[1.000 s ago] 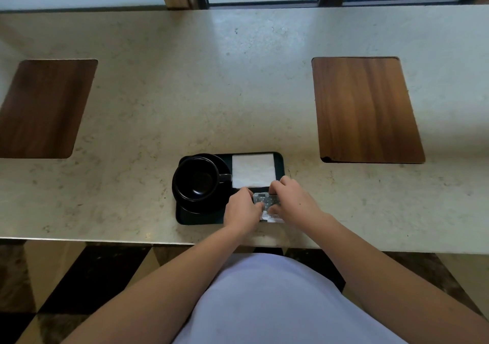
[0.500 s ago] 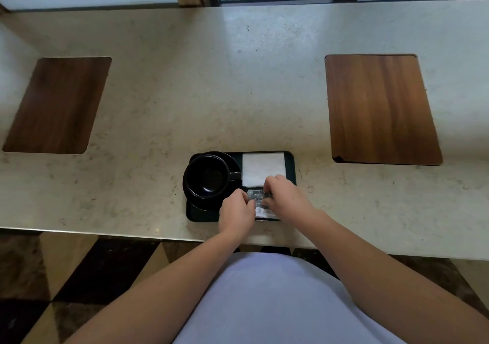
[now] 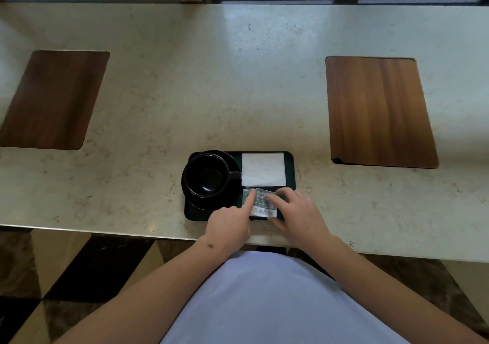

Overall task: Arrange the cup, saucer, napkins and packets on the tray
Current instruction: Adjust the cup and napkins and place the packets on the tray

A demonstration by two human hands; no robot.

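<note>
Packets (image 3: pixel 260 203) lie in the near right corner of your black tray (image 3: pixel 290 169), just below the white napkins (image 3: pixel 263 169). Your left hand (image 3: pixel 229 227) presses one extended forefinger on their left edge, the other fingers curled in. Your right hand (image 3: pixel 296 212) rests spread fingertips on their right side, grasping nothing. Left on the tray, the black cup (image 3: pixel 206 175) sits upright on its saucer (image 3: pixel 229 194). The tray rests near the front edge of the stone counter (image 3: pixel 185 92).

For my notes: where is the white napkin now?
In the head view, the white napkin lies in the tray's far right corner, beside the cup, beyond the packets.
</note>
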